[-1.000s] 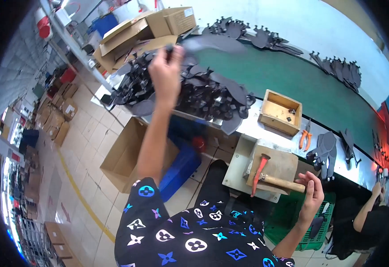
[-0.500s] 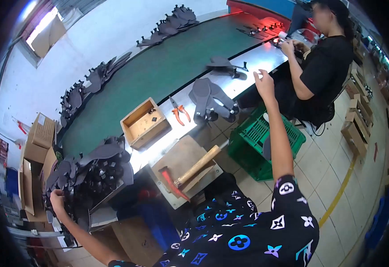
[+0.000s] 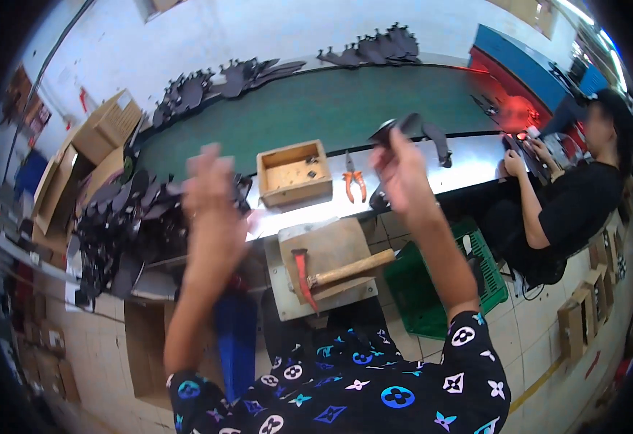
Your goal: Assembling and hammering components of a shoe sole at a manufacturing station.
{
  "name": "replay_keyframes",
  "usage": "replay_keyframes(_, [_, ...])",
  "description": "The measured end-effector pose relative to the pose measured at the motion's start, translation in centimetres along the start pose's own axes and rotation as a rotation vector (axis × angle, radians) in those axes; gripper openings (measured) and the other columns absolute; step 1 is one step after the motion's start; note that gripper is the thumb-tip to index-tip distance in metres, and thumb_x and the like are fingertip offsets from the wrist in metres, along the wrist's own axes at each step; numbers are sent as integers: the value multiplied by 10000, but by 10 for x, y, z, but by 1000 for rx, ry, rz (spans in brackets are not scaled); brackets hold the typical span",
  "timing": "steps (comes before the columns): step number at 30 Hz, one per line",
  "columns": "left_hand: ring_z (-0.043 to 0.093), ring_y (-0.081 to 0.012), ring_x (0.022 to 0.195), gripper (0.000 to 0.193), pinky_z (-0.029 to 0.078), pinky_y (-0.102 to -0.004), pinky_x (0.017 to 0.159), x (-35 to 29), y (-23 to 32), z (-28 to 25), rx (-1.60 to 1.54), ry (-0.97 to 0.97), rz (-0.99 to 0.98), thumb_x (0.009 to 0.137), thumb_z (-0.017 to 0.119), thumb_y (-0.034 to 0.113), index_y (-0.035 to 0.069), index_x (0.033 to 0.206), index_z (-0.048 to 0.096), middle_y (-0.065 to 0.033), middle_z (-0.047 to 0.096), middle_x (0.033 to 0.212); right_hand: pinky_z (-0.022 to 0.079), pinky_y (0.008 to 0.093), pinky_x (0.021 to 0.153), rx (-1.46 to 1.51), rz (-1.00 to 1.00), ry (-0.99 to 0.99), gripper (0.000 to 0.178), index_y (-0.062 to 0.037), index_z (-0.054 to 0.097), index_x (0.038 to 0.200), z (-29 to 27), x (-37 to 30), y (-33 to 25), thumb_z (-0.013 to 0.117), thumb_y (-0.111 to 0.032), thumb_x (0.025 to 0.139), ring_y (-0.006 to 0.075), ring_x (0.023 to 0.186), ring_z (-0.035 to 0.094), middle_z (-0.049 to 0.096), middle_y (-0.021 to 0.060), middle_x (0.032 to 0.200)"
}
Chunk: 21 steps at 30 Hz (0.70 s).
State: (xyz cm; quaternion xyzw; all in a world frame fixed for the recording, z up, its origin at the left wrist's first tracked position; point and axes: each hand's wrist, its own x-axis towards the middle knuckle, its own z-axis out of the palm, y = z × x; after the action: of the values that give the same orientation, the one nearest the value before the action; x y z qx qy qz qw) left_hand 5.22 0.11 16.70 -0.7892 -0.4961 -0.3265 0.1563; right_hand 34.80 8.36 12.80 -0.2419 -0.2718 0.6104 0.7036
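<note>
- Right hand point(image 3: 401, 173) is raised over the near edge of the workbench point(image 3: 461, 163), fingers closed around a dark flat leather piece point(image 3: 410, 129). The piece sticks up above the fingertips, and one strap-like end curves off to the right, clear of the hand.
- Left hand point(image 3: 211, 199) is raised too, motion-blurred. Fingers look spread and nothing shows in them, but the blur makes it impossible to tell for certain.
- Directly below, between the two forearms: a grey block point(image 3: 327, 264) with a hammer point(image 3: 338, 273) lying across it, red head to the left, wooden handle pointing right and overhanging the block's right edge.
- Behind the block, on the pale strip of the bench: an open wooden box point(image 3: 293, 172), with orange-handled pliers point(image 3: 354, 184) just beside it on the right. A gap of bare surface lies between pliers and right hand.
- Left of the box: a large heap of dark cut pieces point(image 3: 124, 224) that reaches the bench's front edge and crowds the left hand's side.
- Beyond the pale strip runs a green belt point(image 3: 316, 108), mostly bare in the middle; more dark pieces point(image 3: 229, 76) line its far edge.
- Cardboard boxes point(image 3: 85, 152) stand at the far left end.
- Right side: another person point(image 3: 570, 210) in black sits at the bench, well apart from the right hand; a green crate point(image 3: 432, 289) sits on the floor between.
</note>
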Motion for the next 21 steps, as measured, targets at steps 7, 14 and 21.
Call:
replay_keyframes(7, [636, -272, 804, 294, 511, -354, 758, -69, 27, 59, -479, 404, -220, 947, 568, 86, -8, 1208, 471, -167, 640, 999, 553, 357, 702, -711, 80, -821, 600, 14, 412, 1408, -16, -112, 52, 523, -410, 998, 258, 866, 687, 630, 167, 1152])
replay_keyframes(14, [544, -128, 843, 383, 459, -288, 785, -84, 64, 84, -1213, 86, -736, 1051, 459, 309, 2, 1281, 465, -30, 597, 958, 455, 465, 520, -1945, -368, -129, 469, -28, 648, 743, -161, -167, 67, 577, -450, 935, 384, 530, 577, 557, 164, 597])
replay_keyframes(21, [358, -428, 1258, 663, 277, -562, 1043, -82, 70, 153, -258, -145, -427, 940, 602, 326, -43, 1429, 347, -258, 353, 1398, 340, 359, 440, -1176, 83, 380, 515, -6, 516, 606, -249, -271, 69, 496, -327, 1009, 144, 427, 465, 446, 40, 470])
